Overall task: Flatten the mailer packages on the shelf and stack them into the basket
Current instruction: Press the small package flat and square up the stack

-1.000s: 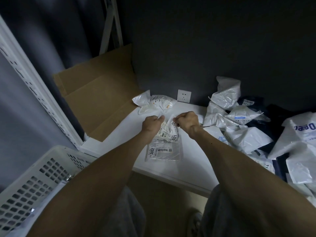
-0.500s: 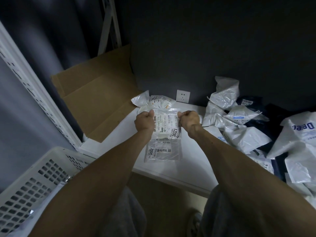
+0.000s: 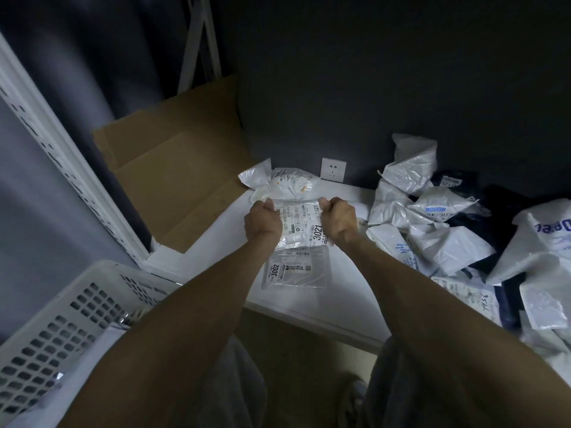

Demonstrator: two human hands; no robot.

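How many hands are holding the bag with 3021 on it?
2. The left hand pinches the bag's left top corner, and the right hand pinches its right top corner, stretching it flat above the shelf.

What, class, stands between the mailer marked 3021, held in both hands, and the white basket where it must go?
Nothing visible. Left hand and right hand grip the 3021 mailer over the shelf; the basket sits lower left, only open air and the left forearm between.
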